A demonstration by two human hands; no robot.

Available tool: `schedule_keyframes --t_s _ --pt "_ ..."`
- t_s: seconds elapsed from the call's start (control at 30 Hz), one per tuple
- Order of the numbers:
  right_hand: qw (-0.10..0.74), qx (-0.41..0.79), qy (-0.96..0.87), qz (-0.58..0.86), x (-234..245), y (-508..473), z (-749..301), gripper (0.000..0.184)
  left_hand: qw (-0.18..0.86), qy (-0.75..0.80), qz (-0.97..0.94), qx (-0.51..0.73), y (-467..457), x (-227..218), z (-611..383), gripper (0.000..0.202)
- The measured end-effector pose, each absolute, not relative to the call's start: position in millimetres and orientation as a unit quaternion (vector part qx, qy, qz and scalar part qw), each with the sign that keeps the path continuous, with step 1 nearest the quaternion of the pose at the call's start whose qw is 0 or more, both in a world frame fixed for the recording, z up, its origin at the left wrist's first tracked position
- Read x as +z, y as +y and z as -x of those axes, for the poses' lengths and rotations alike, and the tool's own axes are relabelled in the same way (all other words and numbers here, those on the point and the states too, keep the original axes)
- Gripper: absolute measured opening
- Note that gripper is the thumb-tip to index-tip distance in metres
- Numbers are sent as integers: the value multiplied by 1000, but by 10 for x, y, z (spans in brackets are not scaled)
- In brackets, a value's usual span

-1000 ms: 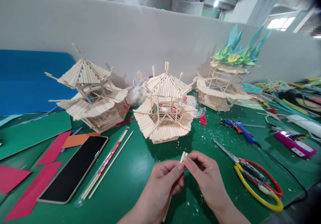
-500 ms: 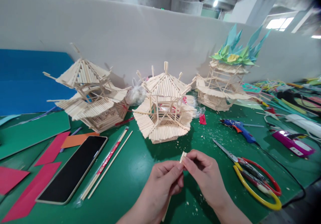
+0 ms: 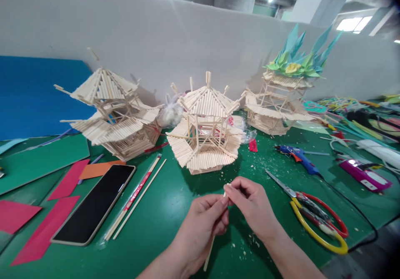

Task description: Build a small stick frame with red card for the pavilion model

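Note:
My left hand (image 3: pixel 203 224) is closed around a thin wooden chopstick (image 3: pixel 208 256), whose lower end sticks out beneath the palm. At the chopstick's upper end, the thumb and fingers of my right hand (image 3: pixel 250 204) pinch the pale tip, and they cover most of it. Both hands meet just in front of the middle stick-built pavilion (image 3: pixel 208 133), which has a pointed roof and a wide lower eave. Wood crumbs lie on the green table (image 3: pixel 168 212) around and under my hands.
Right of my hands lie scissors (image 3: pixel 309 216), a blue glue gun (image 3: pixel 298 158) and a purple power strip (image 3: pixel 364 177). Leftward are wrapped chopsticks (image 3: pixel 136 199), a phone (image 3: pixel 95 204) and red paper (image 3: pixel 46 233). Two more stick pavilions (image 3: pixel 118 116) (image 3: pixel 271 108) stand along the grey partition (image 3: pixel 187 41).
My right fingers have shifted up over the chopstick's tip, covering more of it. More of its lower end shows below my left hand. The view has shifted slightly.

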State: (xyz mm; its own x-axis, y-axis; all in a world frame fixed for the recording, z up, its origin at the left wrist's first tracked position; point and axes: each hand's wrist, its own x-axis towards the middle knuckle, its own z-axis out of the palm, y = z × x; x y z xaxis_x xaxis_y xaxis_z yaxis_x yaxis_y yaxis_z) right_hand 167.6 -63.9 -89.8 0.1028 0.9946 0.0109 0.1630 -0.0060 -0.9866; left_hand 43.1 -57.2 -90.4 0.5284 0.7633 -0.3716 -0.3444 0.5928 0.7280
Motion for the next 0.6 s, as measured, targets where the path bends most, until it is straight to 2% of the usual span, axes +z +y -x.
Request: schedule_keyframes --t_s 0.2,0.6 --pt "503 449 -488 554 -885 -599 -1656 24 841 342 -237 345 -576 -869 -438 17" --pt "519 444 -477 553 -897 -575 -1652 23 819 362 -263 359 -598 -910 -453 18"
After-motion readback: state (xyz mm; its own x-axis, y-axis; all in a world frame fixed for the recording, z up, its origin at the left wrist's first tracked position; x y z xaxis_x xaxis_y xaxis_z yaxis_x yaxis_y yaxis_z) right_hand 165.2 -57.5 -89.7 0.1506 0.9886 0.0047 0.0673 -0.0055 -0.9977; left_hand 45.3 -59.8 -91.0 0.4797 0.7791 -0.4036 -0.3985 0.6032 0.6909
